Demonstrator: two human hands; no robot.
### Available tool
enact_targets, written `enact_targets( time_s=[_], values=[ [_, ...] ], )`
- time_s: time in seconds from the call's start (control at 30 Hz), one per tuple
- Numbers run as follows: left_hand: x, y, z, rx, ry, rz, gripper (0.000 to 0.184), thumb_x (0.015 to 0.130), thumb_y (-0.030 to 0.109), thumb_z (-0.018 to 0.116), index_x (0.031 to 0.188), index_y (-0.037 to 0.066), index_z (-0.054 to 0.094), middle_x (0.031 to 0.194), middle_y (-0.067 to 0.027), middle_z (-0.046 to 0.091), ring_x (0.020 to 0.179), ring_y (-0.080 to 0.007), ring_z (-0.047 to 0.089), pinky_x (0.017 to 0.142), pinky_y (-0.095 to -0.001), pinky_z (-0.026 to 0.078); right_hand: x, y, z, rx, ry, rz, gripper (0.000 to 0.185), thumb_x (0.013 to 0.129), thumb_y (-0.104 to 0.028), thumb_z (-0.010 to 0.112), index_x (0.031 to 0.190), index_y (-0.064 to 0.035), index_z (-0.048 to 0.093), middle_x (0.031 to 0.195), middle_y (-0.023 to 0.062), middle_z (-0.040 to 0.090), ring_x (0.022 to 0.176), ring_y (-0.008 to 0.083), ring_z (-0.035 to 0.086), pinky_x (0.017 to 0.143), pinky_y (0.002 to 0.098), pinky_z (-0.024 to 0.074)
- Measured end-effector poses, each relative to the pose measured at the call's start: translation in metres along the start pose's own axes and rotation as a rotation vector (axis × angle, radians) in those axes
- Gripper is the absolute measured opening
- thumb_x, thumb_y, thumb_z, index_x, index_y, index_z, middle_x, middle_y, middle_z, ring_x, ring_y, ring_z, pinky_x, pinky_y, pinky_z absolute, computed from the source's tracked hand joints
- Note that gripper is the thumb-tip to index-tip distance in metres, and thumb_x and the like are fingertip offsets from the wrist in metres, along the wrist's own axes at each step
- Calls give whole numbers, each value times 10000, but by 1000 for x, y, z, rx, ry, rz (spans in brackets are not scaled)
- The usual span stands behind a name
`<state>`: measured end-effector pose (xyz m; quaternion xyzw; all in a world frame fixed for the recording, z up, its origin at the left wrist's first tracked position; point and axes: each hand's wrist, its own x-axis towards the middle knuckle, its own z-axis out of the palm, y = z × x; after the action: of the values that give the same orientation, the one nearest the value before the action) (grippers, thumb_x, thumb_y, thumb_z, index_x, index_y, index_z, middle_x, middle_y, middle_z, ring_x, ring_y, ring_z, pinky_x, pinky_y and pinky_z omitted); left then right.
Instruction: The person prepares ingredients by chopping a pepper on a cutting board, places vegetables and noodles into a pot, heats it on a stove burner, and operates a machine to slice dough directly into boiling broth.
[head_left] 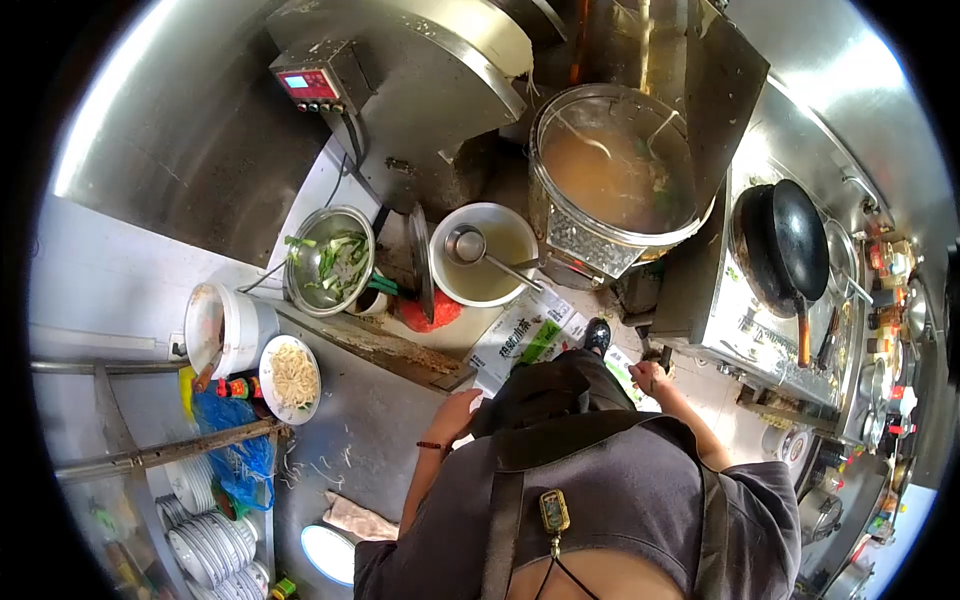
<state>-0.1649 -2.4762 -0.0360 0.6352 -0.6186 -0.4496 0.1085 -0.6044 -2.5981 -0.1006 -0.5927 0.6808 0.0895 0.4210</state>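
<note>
My left hand (455, 415), with a beaded bracelet on the wrist, is beside my dark apron near the edge of the metal counter (365, 430). Its fingers are partly hidden, so their pose is unclear. On the other side, my right hand (648, 376) hangs low with curled fingers, near the stove's front; whatever it may hold is hidden. Ahead on the floor stands a white basin (450, 285) of cloudy liquid, a metal ladle (466, 246) resting in it. A plate of noodles (292, 380) sits on the counter to my left.
A large pot (610, 170) of brownish broth stands ahead. A black wok (800, 240) is on the stove at right. Leafy greens lie in a metal bowl (330, 260), near a white bucket (232, 325). Flattened cardboard (525, 335) covers the floor. Stacked plates (212, 548) are at lower left.
</note>
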Motion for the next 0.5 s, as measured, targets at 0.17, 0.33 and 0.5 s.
enact_targets(
  time_s=[0.17,0.33,0.5],
  values=[
    [-2,3,0,2,-40,-7,375,769,105,577,1135,41,529,1114,-183,556,1041,-341,507,874,-402,416,-7,-6,4,62,2,-12,375,840,-360,501,915,-21,643,766,114,664,666,169,661,662,320,501],
    [6,4,3,12,-81,16,373,770,121,586,1130,37,534,1094,-189,564,1015,-349,522,868,-402,419,-10,17,17,76,29,-71,315,823,-283,518,885,4,634,738,123,649,629,158,642,633,308,499],
    [29,38,-12,49,-99,-63,400,784,151,584,1163,41,517,1113,-191,558,1051,-342,513,890,-397,414,-12,43,-2,144,42,17,233,796,-207,547,889,-13,636,737,88,646,654,152,648,615,272,504]
  ],
)
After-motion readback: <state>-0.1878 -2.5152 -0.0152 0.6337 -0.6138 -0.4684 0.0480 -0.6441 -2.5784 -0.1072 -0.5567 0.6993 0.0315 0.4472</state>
